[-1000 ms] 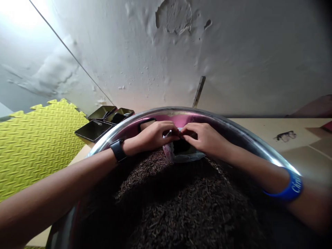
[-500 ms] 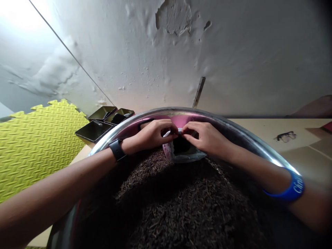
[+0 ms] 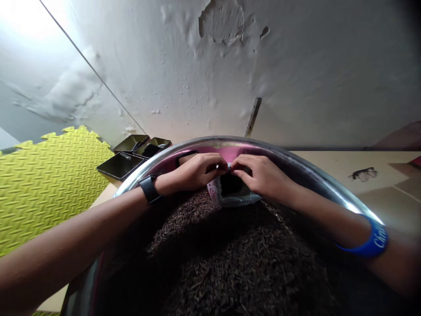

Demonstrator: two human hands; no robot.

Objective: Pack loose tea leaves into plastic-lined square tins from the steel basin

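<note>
Barely any change over the last second: small fingertip shifts at most, slight nudge of the whole view. Plastic bag [image 3: 236, 201] hasn't relocated: inside the metal basin [image 3: 350, 206], near the middle of its far rim, sitting on loose dark leaves [image 3: 250, 263] that look like tea.

Left hand [image 3: 196, 170]: thumb and fingers pinched, apparently on the bag's upper edge. Right hand [image 3: 265, 176]: same pinch, just beside the left, tips nearly meeting. The fingers hide the exact contact. Neither hand is spread or lifted off.

Reads to me as fine fingertip work on the bag's edge, not a bag move: no visible progress in its position. Dark patch below the fingers; can't tell contents from shadow.

Surroundings same as before: black trays [image 3: 120, 166] outside the basin's far-left rim, eyeglasses [image 3: 363, 174] on the worktop [image 3: 325, 163] past its right rim. Something dark-edged [image 3: 187, 157] leans behind the left hand; can't identify it.
</note>
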